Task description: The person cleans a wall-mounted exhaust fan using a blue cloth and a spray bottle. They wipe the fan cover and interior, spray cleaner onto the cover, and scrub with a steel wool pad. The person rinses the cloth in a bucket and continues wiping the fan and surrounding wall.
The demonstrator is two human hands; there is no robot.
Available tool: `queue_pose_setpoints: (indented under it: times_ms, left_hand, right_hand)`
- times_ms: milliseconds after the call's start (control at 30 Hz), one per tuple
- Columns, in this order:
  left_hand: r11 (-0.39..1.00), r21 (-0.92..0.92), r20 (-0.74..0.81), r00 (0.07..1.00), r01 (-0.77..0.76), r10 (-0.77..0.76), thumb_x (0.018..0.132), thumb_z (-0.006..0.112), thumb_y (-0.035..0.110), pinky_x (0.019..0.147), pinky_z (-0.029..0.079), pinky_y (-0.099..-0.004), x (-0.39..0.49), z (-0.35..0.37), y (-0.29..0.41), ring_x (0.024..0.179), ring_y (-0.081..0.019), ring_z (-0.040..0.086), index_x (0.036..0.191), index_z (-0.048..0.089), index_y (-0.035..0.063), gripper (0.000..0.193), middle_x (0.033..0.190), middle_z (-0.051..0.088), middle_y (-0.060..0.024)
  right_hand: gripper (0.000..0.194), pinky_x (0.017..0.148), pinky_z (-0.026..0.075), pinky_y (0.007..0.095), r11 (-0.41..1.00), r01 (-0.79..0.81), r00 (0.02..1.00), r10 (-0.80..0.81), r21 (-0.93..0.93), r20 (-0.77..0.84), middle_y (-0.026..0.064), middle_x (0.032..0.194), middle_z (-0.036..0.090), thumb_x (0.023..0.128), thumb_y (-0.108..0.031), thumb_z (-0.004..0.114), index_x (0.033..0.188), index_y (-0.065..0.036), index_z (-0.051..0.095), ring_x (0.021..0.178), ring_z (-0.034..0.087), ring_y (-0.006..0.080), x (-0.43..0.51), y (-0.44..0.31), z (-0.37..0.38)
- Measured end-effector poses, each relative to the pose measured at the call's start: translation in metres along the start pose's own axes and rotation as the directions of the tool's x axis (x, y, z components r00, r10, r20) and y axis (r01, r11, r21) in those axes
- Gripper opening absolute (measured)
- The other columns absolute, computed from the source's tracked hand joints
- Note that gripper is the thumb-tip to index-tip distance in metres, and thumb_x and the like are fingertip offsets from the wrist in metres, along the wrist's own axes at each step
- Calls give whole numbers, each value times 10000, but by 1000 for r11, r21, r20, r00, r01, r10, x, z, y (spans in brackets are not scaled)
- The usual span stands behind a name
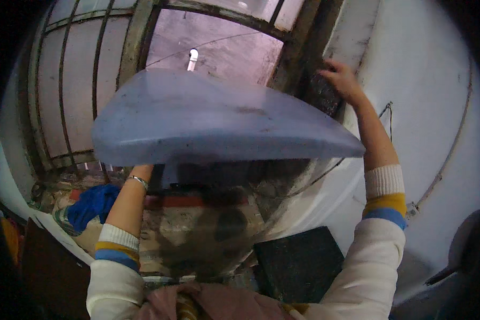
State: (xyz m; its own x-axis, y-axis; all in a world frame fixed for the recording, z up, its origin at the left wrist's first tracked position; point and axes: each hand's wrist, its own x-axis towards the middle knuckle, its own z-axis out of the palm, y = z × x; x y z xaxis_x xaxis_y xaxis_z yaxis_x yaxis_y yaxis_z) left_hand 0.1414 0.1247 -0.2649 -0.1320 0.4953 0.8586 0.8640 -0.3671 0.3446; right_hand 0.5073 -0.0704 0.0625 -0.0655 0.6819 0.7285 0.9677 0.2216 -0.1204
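A large bluish-grey translucent sheet or cover [224, 120], smudged and curved along its near edge, spans the middle of the view before the window. My left hand is hidden behind its lower left part; only the wrist [142, 173], with a metal bracelet, shows below the edge. Whether that hand grips the sheet cannot be seen. Raised at the upper right, my right hand [343, 82] is beside the dark window frame [300, 56]. Its fingers are bent and apart, with nothing visible between them. The sheet's pointed right end overlaps my right forearm.
Barred window panes [80, 88] stand at the left. A white pipe elbow [192, 58] shows outside the opening. A blue cloth [94, 206] lies on the ledge. Below are a black flat panel [300, 264] and, at the right, a wall cable [450, 156] and a dark pan [470, 240].
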Motion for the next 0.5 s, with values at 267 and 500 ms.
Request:
queue_pose_setpoints:
  times_ms: [267, 500]
  left_hand:
    - [965, -213, -9, 987, 152, -158, 822, 582, 274, 710, 461, -492, 13, -16, 17, 831, -438, 590, 1187, 455, 69, 438, 983, 611, -222]
    - [982, -50, 295, 942, 182, -159, 838, 531, 427, 765, 458, -497, 27, -50, 20, 888, -424, 600, 1180, 355, 77, 520, 970, 623, -236]
  right_hand:
    - [255, 674, 462, 253, 840, -213, 763, 462, 499, -452, 70, 890, 628, 827, -126, 602, 1006, 55, 601, 760, 567, 113, -179, 20, -34]
    - [236, 743, 464, 298, 613, -543, 751, 660, 575, 5, 76, 918, 620, 822, -94, 618, 1007, 47, 580, 834, 561, 161, -357, -25, 167]
